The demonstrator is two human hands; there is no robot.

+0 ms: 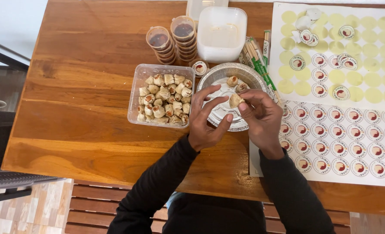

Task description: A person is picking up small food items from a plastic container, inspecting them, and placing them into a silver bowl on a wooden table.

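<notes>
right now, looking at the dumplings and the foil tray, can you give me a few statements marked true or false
1. The right hand holds a dumpling over the round foil tray. True.
2. The foil tray is already full of dumplings. False: only two lie in it, at its far side, besides the one in hand.
3. The clear plastic box of dumplings sits to the left of the foil tray. True.
4. The left hand grips one of the sauce cups. False: it is spread open over the tray, its fingers by the held dumpling.
5. The sticker sheets lie on the left side of the table. False: they lie on the right.
</notes>
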